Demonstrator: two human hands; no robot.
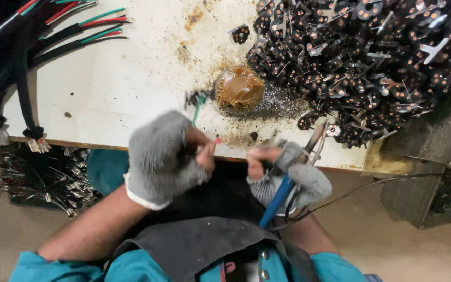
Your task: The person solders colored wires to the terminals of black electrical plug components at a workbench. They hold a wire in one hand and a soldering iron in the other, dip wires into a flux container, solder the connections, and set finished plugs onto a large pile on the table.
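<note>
Left hand point(165, 156) pinches a green wire point(198, 107) near the flux pot point(239, 86); right hand point(288, 172) closes around a blue-handled soldering iron point(280, 196), tip over the worktop point(121, 78).

Probably a workshop: stained bench point(131, 78) heaped with black plug parts point(361, 62).

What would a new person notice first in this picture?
First, the large pile of small black parts covering the table's far right. Then the brown blob in a tin at the centre, and below it the left hand and the right hand holding a blue-handled tool.
</note>
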